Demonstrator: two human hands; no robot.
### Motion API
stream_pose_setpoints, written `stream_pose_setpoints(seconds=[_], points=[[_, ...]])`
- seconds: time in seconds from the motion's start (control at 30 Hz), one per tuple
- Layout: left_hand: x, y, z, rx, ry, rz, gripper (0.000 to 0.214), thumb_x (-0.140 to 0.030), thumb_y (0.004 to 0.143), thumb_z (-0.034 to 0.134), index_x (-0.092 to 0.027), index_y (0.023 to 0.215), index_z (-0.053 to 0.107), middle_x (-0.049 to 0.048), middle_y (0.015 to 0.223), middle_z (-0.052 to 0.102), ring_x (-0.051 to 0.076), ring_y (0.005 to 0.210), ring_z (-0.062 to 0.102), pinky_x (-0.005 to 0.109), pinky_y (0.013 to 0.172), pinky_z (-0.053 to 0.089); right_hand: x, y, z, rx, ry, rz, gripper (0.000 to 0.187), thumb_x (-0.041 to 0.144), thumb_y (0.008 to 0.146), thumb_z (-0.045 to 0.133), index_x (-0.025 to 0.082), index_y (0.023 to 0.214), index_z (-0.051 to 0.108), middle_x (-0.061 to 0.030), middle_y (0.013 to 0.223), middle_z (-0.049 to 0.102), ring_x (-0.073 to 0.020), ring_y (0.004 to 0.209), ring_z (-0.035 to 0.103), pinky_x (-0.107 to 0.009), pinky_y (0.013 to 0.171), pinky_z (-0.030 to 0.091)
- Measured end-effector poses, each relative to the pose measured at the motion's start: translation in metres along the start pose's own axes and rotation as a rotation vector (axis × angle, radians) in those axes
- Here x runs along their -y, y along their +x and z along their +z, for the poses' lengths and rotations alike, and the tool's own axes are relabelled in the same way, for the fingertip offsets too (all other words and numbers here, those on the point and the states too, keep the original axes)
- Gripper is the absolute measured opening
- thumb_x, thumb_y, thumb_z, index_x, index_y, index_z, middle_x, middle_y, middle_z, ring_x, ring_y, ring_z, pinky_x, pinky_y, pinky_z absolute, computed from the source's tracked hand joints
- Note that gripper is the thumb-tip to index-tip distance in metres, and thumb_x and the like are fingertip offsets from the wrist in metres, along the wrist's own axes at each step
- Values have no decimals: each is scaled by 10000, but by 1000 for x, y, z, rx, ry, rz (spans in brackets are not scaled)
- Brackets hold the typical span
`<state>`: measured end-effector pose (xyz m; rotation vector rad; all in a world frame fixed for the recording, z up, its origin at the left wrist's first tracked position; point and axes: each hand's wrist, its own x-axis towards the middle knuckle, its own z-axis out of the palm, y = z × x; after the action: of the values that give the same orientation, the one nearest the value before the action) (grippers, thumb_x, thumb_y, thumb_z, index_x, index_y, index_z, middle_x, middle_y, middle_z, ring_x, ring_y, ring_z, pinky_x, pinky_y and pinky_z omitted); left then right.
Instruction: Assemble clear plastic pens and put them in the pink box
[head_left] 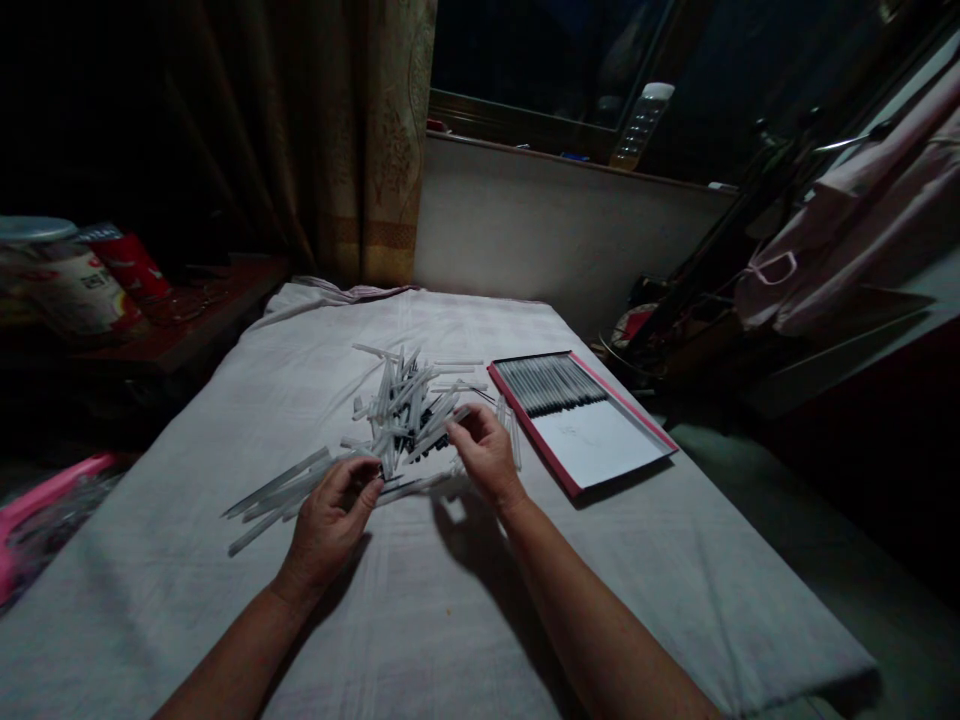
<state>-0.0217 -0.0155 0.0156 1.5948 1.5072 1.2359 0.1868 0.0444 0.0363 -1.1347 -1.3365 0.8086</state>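
Observation:
A loose heap of thin clear pens or pen tubes [409, 405] lies on a white cloth-covered table [450, 600]. My left hand [330, 520] rests at the heap's near left edge, fingers curled and pinched on a clear tube. My right hand [484, 450] is at the heap's right edge, fingertips closed on another tube. More clear tubes [274, 495] lie in a row to the left. A flat red-rimmed box [592, 440] to the right holds a neat row of dark-tipped pens [551, 383] at its far end.
A curtain [360, 140] hangs behind the table beside a dark window. Jars and a red packet [82, 275] stand on a low shelf at the left. A pink object [30, 510] lies at the left edge. Pink cloth [862, 230] hangs at the right.

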Motion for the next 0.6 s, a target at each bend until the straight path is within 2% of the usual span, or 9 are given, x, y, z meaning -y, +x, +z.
stream_pose_setpoints(seconds=[0.07, 0.13, 0.23, 0.3, 0.33, 0.4, 0.43, 0.53, 0.6], points=[[2, 0, 0, -42, 133, 172, 352, -489, 848, 593, -209, 1048, 669, 94, 1063, 710, 243, 957, 681, 400, 894, 542, 0, -15, 17, 111, 164, 125, 198, 380, 754, 669, 225, 834, 576, 32, 695, 592, -140, 604, 558, -261, 592, 471], [7, 0, 1, -4, 206, 261, 381, -488, 880, 557, -208, 1113, 667, 104, 1099, 722, 251, 977, 689, 410, 913, 540, 1, -25, 30, 167, 242, 180, 205, 373, 731, 694, 222, 815, 584, 38, 687, 588, -133, 602, 552, -256, 593, 469], [17, -1, 3, 52, 310, 331, 399, -494, 919, 498, -208, 1123, 687, 105, 1046, 756, 262, 940, 711, 408, 873, 558, 3, -28, 37, 249, 261, 157, 196, 367, 739, 695, 217, 812, 594, 41, 684, 594, -127, 610, 557, -248, 600, 465], [21, -1, 4, 47, 353, 344, 387, -476, 935, 469, -213, 1098, 703, 98, 1014, 767, 262, 916, 718, 398, 853, 565, 4, -21, 30, 382, 189, 97, 178, 370, 773, 676, 212, 837, 621, 32, 704, 627, -133, 638, 585, -247, 614, 472], [22, -1, 4, 40, 364, 341, 381, -463, 941, 460, -216, 1093, 706, 94, 1014, 769, 259, 916, 720, 391, 854, 566, 4, -14, 24, 462, 111, 61, 169, 366, 799, 660, 210, 860, 642, 21, 734, 658, -140, 671, 610, -250, 634, 483], [23, 0, 3, 22, 370, 329, 375, -444, 949, 449, -214, 1098, 705, 89, 1026, 770, 253, 923, 722, 377, 855, 570, 5, 4, 6, 608, -179, -16, 159, 339, 848, 639, 207, 919, 691, -11, 850, 724, -163, 788, 664, -262, 704, 502], [22, 0, 2, 7, 371, 326, 376, -440, 950, 448, -209, 1099, 704, 90, 1028, 770, 252, 924, 723, 374, 852, 572, 6, 15, -4, 605, -390, -39, 162, 324, 880, 617, 208, 950, 707, -29, 925, 744, -172, 855, 681, -265, 747, 506], [20, 1, 0, -19, 378, 334, 375, -442, 946, 459, -202, 1096, 705, 94, 1026, 771, 258, 932, 723, 382, 857, 574, 6, 52, -33, 458, -1192, -42, 248, 343, 966, 525, 239, 1088, 714, -72, 1136, 734, -209, 1069, 668, -292, 877, 498], [19, 0, 0, -12, 385, 348, 363, -436, 945, 465, -209, 1101, 703, 91, 1028, 769, 257, 939, 721, 384, 870, 569, 5, 73, -47, 418, -1341, 8, 259, 263, 958, 518, 188, 1107, 716, -148, 1171, 717, -267, 1103, 666, -346, 894, 501]])
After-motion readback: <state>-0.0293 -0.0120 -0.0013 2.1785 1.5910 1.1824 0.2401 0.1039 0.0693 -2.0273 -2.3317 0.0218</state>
